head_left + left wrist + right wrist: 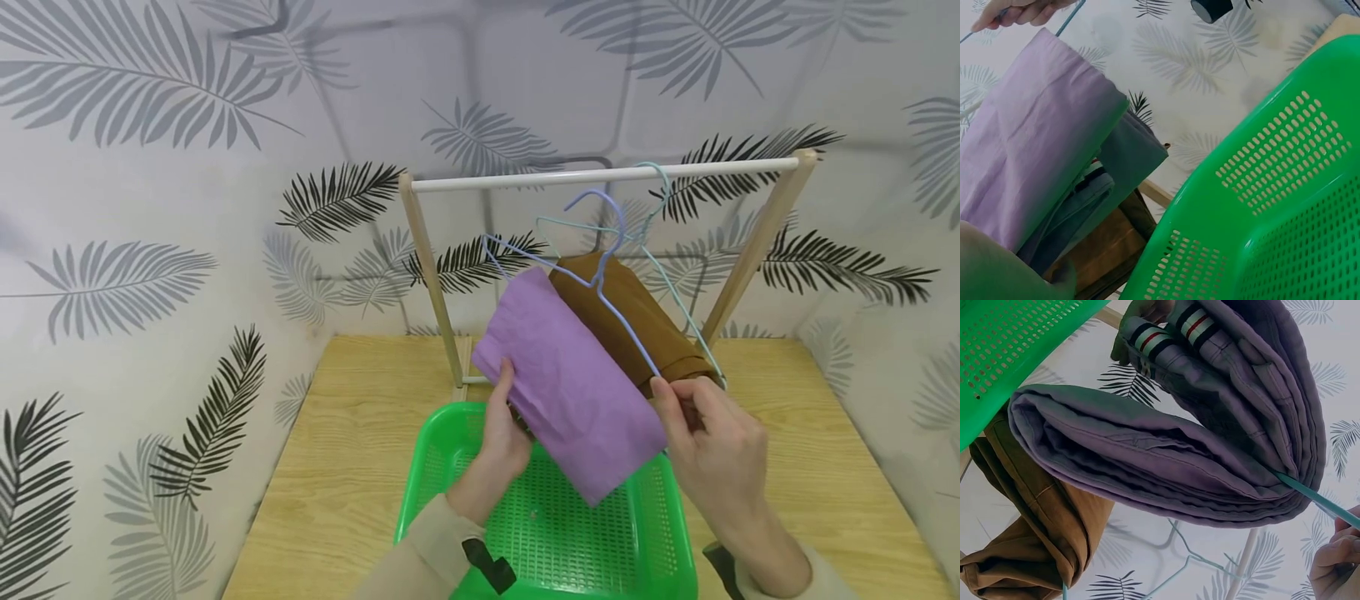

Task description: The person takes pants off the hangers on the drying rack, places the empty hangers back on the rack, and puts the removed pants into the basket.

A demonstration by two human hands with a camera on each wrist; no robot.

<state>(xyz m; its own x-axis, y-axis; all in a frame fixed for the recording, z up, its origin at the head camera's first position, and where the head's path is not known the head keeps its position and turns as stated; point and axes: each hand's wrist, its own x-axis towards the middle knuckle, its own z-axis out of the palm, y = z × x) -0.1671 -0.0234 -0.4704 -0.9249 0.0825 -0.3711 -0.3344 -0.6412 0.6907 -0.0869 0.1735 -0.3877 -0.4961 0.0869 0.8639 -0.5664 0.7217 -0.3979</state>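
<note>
A folded purple garment hangs doubled over the lower bar of a periwinkle-blue hanger. Striped bands on its inner layers show in the right wrist view. My left hand holds the garment's left side, thumb on the front and fingers behind. At the hanger's lower right corner, my right hand pinches the hanger beside the cloth. The hanger's hook stands just below the white rail, apart from it. Behind it, a folded brown garment hangs on a teal hanger, which is hooked over the rail.
A green perforated basket stands on the wooden table beneath the purple garment. Wooden posts carry the rail at either end. Leaf-patterned walls enclose the table at the back and sides.
</note>
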